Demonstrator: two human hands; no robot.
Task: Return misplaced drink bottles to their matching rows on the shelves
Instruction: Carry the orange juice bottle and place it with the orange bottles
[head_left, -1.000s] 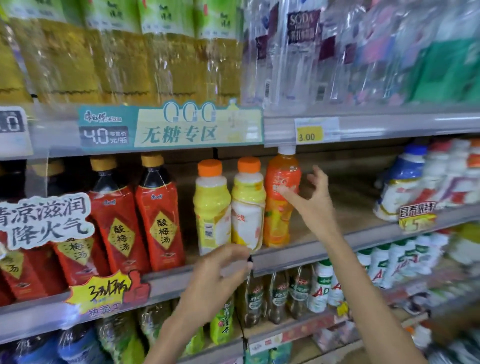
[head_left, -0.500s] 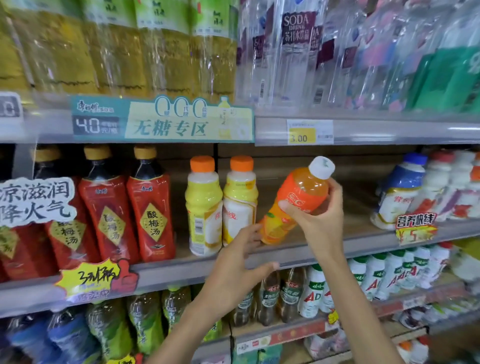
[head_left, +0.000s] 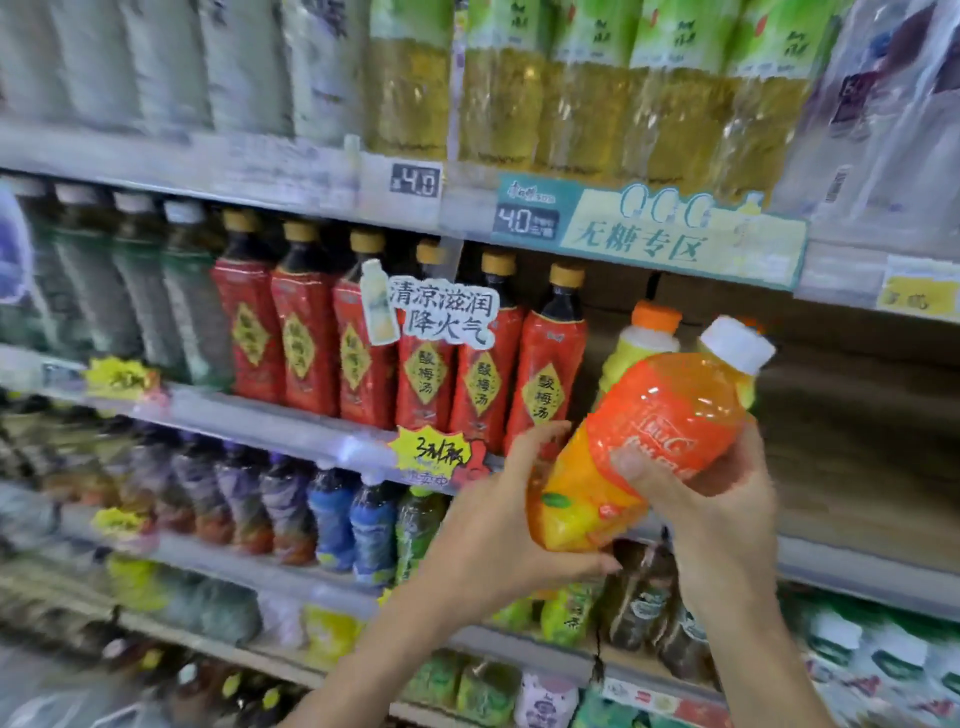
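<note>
The orange white-capped plastic juice bottle (head_left: 660, 415) tilts cap up-right, base down-left; right hand (head_left: 722, 499) grips its middle, left hand (head_left: 493, 525) cups its base.

Six dark plastic bottles with red labels and gold caps (head_left: 540, 395) stand along the front edge of the middle shelf (head_left: 260, 415). There is one orange plastic juice bottle with a white cap (head_left: 649, 436). Two hands show, the left hand (head_left: 498, 519) and the right hand (head_left: 717, 499). One yellow plastic bottle with an orange cap (head_left: 639, 353) is plain to see. Two blue-labelled bottles (head_left: 332, 519) stand at the lower shelf (head_left: 218, 564) edge.
</note>
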